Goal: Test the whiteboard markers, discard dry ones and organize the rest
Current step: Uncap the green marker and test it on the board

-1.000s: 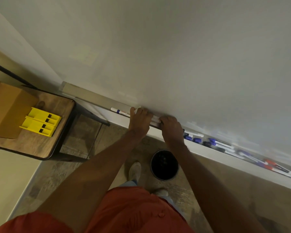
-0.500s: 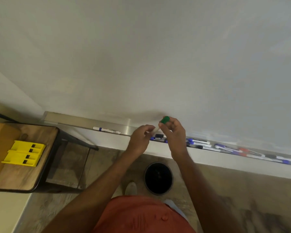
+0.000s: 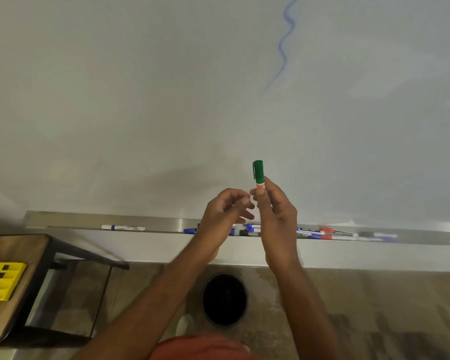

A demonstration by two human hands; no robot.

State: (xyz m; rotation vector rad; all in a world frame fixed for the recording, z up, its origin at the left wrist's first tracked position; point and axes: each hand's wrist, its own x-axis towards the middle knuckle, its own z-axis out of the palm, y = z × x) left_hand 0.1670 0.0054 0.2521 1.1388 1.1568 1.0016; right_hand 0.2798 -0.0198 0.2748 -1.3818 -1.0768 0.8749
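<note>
right hand (image 3: 276, 216) grips the capped green marker (image 3: 258, 172) upright mid-frame before the whiteboard (image 3: 140, 100), left hand (image 3: 225, 211) loosely curled and empty beside it, so testing looks underway and the cap needs pulling next

A metal marker ledge (image 3: 166, 221) runs under the whiteboard (image 3: 140, 100). One blue-banded marker (image 3: 122, 227) lies far left of the gripping hand; mixed blue, red, black markers (image 3: 335, 233) crowd beneath and right.

No legible text; print on tray markers (image 3: 122, 227) too blurred.
</note>
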